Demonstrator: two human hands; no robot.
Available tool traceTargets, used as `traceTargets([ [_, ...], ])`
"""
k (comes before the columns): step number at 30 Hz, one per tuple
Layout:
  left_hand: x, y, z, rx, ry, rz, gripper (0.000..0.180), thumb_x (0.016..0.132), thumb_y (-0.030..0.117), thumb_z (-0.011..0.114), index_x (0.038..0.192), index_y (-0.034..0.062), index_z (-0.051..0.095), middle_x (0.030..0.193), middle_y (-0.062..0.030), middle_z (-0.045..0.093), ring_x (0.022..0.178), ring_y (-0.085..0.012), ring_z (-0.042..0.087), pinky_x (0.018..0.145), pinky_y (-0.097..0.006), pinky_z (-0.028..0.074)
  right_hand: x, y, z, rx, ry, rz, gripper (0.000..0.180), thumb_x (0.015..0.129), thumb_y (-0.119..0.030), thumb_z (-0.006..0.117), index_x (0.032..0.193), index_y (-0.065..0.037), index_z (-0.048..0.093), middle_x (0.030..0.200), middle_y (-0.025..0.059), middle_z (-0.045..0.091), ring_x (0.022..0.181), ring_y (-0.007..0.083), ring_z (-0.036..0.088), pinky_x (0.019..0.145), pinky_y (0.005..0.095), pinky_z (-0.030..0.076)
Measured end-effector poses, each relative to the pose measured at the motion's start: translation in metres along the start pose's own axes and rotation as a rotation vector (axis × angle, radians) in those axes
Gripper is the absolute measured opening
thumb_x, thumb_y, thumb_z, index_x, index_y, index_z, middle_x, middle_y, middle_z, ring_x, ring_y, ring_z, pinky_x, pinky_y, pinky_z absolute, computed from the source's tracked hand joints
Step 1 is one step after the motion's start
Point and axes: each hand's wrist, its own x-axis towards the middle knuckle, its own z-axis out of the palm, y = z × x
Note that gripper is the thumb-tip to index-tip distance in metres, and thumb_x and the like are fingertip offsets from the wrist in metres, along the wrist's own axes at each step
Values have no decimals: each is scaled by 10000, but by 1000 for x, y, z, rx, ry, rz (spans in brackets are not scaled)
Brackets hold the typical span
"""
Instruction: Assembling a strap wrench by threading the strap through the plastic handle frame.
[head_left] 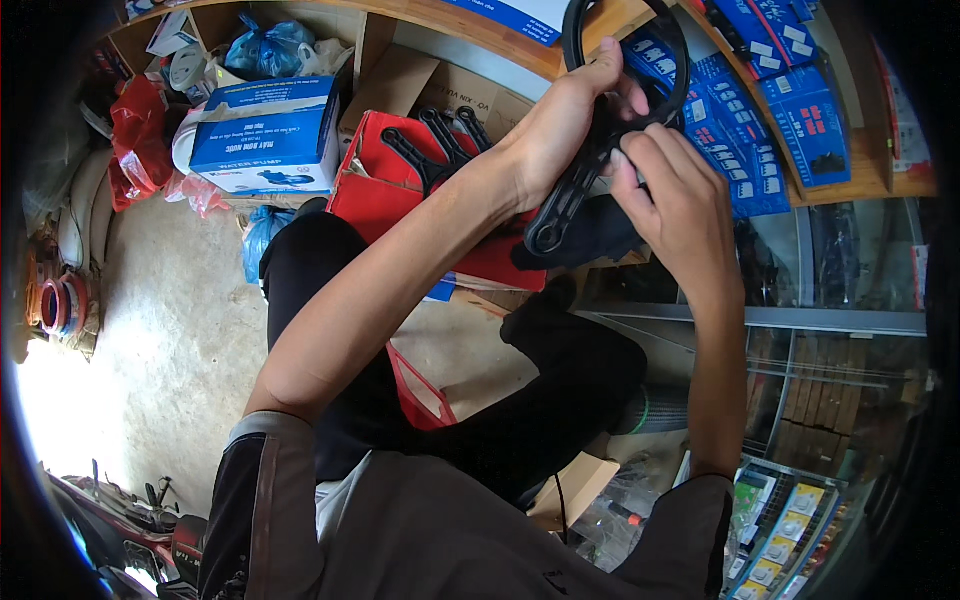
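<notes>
A black plastic part (551,215) with a large ring at its far end and a slotted arm ending in a round eye is held up in front of me. My left hand (570,125) is closed around its middle, thumb up by the ring. From the other side, my right hand (685,195) pinches the part near the ring's base, fingers curled; any small piece between the fingertips is hidden. Below and to the left, an open red box (375,180) has several similar black slotted arms (432,150) sticking out of it.
A blue and white pump box (265,135) stands left of the red box. Wooden shelving (860,190) with blue packages (815,125) lies at the far right, above a glass display case (830,320). My bent legs (490,430) are below; a motorbike (130,530) is at lower left.
</notes>
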Motion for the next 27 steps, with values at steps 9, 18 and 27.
traceTargets([
  [9,-3,1,5,-153,55,-27,516,1072,562,483,863,99,577,920,-17,588,894,-160,558,887,-303,450,6,7,7,98,-20,25,129,892,-38,673,896,-17,546,842,137,565,783,325,635,701,427,516],
  [18,-5,-4,3,-141,129,0,432,1049,518,561,906,112,597,906,9,566,867,-131,542,840,-289,448,2,5,12,255,-39,142,84,934,-53,641,957,1,581,885,158,600,808,372,632,691,449,498],
  [27,-10,2,16,-187,176,56,281,1038,354,611,950,88,634,932,16,614,891,-114,581,878,-285,464,-2,12,24,282,77,121,78,956,-52,632,986,6,588,912,185,602,831,411,618,717,445,503],
])
